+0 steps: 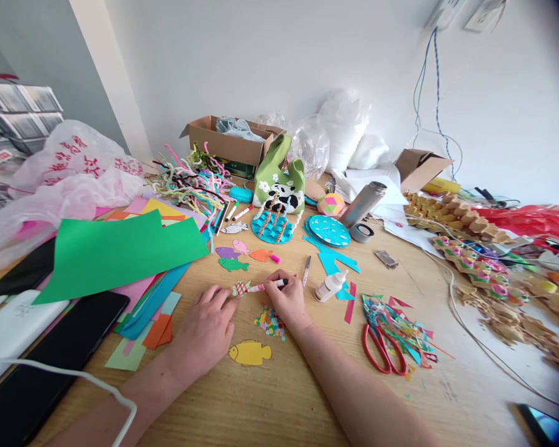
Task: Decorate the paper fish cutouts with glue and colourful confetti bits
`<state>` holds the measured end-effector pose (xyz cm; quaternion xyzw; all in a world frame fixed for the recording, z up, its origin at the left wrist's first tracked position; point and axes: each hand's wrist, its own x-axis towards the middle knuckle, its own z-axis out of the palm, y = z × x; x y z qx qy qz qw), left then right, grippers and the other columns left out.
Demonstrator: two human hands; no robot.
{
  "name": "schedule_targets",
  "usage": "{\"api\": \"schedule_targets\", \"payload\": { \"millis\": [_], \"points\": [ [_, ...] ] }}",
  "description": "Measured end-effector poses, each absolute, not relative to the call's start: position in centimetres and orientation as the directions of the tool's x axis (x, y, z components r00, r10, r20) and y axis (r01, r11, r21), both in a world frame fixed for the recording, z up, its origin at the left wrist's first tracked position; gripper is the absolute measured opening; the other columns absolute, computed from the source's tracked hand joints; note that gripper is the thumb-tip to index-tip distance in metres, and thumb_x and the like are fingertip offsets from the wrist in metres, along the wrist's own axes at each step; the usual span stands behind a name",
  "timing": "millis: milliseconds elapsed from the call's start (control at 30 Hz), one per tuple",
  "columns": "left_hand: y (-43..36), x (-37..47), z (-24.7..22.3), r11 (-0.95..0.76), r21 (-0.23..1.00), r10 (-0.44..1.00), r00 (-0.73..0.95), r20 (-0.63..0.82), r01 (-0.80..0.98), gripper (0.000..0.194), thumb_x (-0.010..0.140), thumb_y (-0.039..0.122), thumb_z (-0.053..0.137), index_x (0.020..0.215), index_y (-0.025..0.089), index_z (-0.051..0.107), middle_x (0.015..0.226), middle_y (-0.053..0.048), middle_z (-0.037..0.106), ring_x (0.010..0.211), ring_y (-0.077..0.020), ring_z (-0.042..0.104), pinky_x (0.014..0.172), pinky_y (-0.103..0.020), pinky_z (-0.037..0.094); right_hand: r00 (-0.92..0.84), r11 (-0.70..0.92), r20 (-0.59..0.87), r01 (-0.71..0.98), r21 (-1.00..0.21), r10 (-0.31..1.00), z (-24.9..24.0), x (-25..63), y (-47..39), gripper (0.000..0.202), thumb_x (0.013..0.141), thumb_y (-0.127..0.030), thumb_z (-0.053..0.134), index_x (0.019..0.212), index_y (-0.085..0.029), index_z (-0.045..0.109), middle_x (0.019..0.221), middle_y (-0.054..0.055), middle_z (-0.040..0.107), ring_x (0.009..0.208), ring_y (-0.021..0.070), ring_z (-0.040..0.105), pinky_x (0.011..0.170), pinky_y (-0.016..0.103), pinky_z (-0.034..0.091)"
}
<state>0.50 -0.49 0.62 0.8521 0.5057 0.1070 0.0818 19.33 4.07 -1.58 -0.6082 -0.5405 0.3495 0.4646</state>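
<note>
My right hand (286,301) grips a white and pink marker (257,288) whose black end sticks out to the right. The marker's tip points at a small pale green paper fish (240,288) with red crossed lines. My left hand (209,326) lies on the table, fingers stretched out, fingertips at the fish's lower left edge. Just below, between the hands, is a scatter of small coloured paper dots (269,321). Nearer to me lies a yellow paper fish (250,353). Purple (228,252), green (233,265) and orange (261,255) paper fish lie beyond my hands.
A glue bottle (330,287) and a pen (306,271) stand and lie right of my hand. Red-handled scissors (384,351) rest by paper scraps (395,323). Coloured paper sheets (125,251) and a black phone (51,372) are left. A metal flask (363,205) leans behind.
</note>
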Motion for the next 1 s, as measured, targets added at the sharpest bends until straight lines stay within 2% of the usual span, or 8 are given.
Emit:
{"api": "schedule_targets", "payload": {
  "millis": [800,1000],
  "points": [
    [-0.45,0.43,0.72,-0.48,0.236,0.876,0.472,0.096,0.845,0.045,0.082,0.006,0.043,0.12,0.017,0.064,0.12,-0.009,0.063,0.117,-0.0265,0.048,0.105,-0.045,0.042,0.193,0.035,0.106,0.34,-0.94,0.976,-1.6,19.35,4.02,0.014,0.064,-0.031,0.052,0.057,-0.018,0.055,0.048,-0.004,0.048,0.048,0.0104,0.041,0.046,0.022,0.03],
    [-0.48,0.42,0.59,-0.485,0.228,0.875,0.474,0.104,0.845,0.043,0.083,0.007,0.044,0.119,0.017,0.065,0.121,-0.009,0.063,0.119,-0.0271,0.048,0.105,-0.045,0.042,0.086,0.084,0.113,0.292,-0.953,0.99,-1.73,19.23,3.88,0.014,0.066,-0.03,0.053,0.061,-0.018,0.057,0.051,-0.004,0.05,0.049,0.0099,0.04,0.046,0.021,0.031]
  ]
}}
